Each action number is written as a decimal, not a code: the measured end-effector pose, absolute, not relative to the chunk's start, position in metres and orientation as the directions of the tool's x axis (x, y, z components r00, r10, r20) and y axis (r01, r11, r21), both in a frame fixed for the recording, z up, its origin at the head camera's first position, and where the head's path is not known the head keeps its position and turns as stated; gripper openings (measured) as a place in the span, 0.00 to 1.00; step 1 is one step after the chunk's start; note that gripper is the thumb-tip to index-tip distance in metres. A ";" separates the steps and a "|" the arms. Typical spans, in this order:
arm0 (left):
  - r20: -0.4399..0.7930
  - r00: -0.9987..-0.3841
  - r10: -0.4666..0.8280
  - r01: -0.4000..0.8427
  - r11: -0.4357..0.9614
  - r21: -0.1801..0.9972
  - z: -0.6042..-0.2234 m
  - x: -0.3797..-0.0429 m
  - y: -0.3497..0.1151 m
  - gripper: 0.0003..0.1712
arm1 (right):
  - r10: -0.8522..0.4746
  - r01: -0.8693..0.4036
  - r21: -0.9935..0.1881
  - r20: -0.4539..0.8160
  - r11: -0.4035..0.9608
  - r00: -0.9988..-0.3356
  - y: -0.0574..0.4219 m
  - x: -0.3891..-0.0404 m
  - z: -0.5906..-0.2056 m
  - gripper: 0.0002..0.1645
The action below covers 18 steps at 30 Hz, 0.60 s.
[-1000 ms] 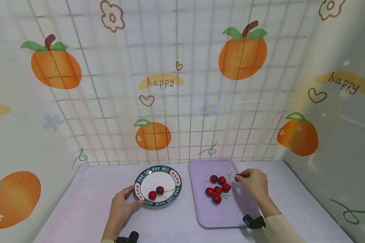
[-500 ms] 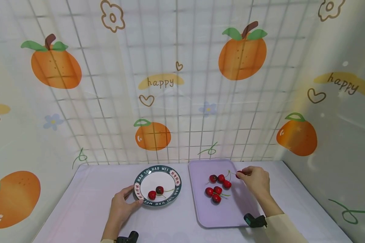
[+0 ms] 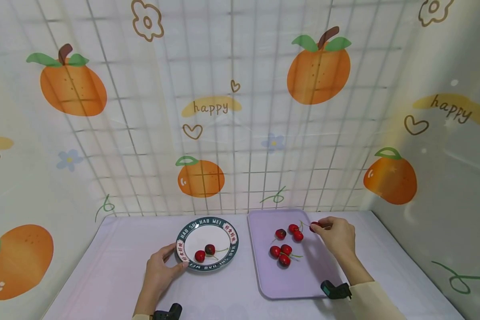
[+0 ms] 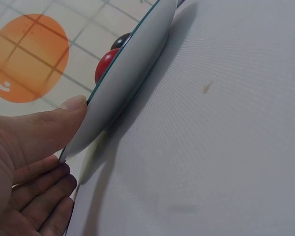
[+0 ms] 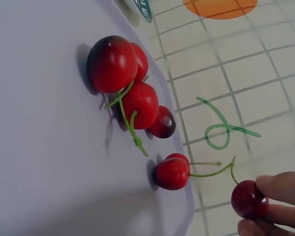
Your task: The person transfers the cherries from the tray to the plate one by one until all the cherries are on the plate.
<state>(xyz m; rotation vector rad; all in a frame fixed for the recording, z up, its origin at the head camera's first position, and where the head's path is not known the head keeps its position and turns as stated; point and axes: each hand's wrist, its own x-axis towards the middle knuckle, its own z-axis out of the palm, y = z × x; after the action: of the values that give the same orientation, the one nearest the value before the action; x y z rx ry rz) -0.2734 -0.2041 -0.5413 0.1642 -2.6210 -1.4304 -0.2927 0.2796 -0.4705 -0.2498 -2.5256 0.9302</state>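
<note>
My right hand (image 3: 338, 238) pinches a dark red cherry (image 5: 249, 199) between thumb and fingers, over the far right edge of the lilac tray (image 3: 272, 284). Its green stem (image 5: 234, 169) meets the stem of a red cherry (image 5: 171, 173) lying on the tray. Several other cherries lie there, among them a cluster of three (image 3: 284, 260) in the middle. At the left, my left hand (image 3: 160, 271) holds the near-left rim of a white plate (image 3: 194, 238) with a dark green patterned border, thumb on the rim. On the plate lie two cherries (image 3: 200, 256) with stems.
Both things stand on a white-covered table (image 3: 220, 298), the plate left of the tray with a narrow strip between. A printed curtain (image 3: 248, 146) with oranges and grid lines closes off the back and sides. Each wrist wears a small black camera (image 3: 335, 290).
My right hand has shifted slightly right and back with its cherry. Two cherries at the back of the tray have slid farther away from me. My left hand and the plate have stayed put.
</note>
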 end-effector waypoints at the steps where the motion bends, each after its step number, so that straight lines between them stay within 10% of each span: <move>1: 0.080 -0.983 -0.166 -0.023 0.537 0.843 -0.541 -0.273 -0.204 0.47 | 0.309 0.016 -0.654 0.335 0.757 -0.890 0.280 -0.293 -0.471 0.18; 18: 0.078 -0.981 -0.176 -0.032 0.551 0.834 -0.540 -0.274 -0.203 0.47 | 0.303 -0.019 -0.687 0.345 0.727 -0.888 0.268 -0.295 -0.459 0.18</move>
<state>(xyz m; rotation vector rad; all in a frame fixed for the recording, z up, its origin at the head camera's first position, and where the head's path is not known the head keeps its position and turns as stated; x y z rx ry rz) -0.2735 -0.2035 -0.5405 0.1776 -2.6298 -1.4100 -0.2946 0.2676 -0.4593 -0.2177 -2.4911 0.9976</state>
